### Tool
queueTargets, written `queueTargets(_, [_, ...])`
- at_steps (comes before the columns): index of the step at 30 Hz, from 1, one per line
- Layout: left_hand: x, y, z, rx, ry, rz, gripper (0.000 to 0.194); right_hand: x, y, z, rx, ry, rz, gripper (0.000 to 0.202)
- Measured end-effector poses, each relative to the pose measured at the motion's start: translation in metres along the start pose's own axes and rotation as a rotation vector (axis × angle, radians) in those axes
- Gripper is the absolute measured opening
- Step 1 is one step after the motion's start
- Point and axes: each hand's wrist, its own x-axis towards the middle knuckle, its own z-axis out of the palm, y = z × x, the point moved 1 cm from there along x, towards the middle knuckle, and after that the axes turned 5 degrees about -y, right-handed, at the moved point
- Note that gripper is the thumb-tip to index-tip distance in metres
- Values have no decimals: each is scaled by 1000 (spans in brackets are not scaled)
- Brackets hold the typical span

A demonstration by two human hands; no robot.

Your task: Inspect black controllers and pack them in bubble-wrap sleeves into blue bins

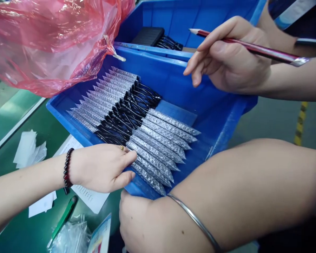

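My left hand (102, 165), with a beaded bracelet and a ring, reaches over the near edge of a blue bin (171, 70). Its thumb and index finger are apart, touching the nearest wrapped packs; the other fingers are mostly hidden. Two rows of silver bubble-wrapped packs (158, 147) stand in the bin, with black cables (131, 109) bunched between them. My right hand (142, 221), below a silver bangle, is against the bin's near edge, its fingers out of sight. Another person's hand (237, 63) holds a red pencil (265, 51) above the bin's right side.
Behind is a second blue bin (195, 17) with black devices (149, 36). A pink plastic bag (47, 42) overhangs the left corner. On the green table lie papers (91, 196), white scraps (28, 149), a green-handled cutter (65, 214), and clear plastic bags (71, 237).
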Motion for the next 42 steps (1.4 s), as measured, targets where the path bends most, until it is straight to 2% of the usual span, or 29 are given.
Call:
queueTargets(2, [8, 3, 0, 23, -33, -48, 29, -1, 0, 0, -21, 23, 15, 13])
queueTargets(4, [19, 6, 1, 48, -13, -119, 31, -1, 3, -2, -29, 31, 12, 10])
queueTargets(7, [34, 9, 3, 61, -25, -119, 54, 1, 11, -8, 14, -16, -63, 15])
queueTargets(9, [41, 10, 4, 74, -74, -105, 59, 3, 15, -12, 31, -40, -86, 18])
queueTargets(11, [44, 11, 2, 133, -61, -121, 50, 4, 17, -15, 22, -36, -71, 19])
queueTargets(15, [48, 9, -1, 255, 92, -113, 27, 4, 16, -17, 8, -43, -45, 22])
queueTargets(20, [53, 8, -6, 242, 68, -87, 22, 5, 14, -18, 6, -58, -33, 26])
queueTargets(23, [56, 10, -13, 246, 63, -67, 22, 5, 12, -16, -21, -28, 31, 27])
queueTargets(25, [61, 11, -17, 259, 80, -70, 30, 4, 10, -15, -33, -20, 65, 26])
queueTargets(29, [79, 13, -20, 312, 150, -142, 65, 3, 5, -13, -18, -35, 77, 23])
queueTargets(31, [91, 15, -18, 340, 176, -194, 77, 3, 5, -14, -4, -41, 83, 20])
queueTargets(37, [112, 19, -16, 305, 232, -374, 83, 6, 14, -18, 30, -79, -34, 23])
queueTargets(39, [115, 17, -19, 275, 227, -381, 85, 7, 15, -17, 36, -85, -38, 21])
queueTargets(42, [119, 10, -28, 229, 201, -318, 89, 6, 14, -15, 31, -91, -26, 17])
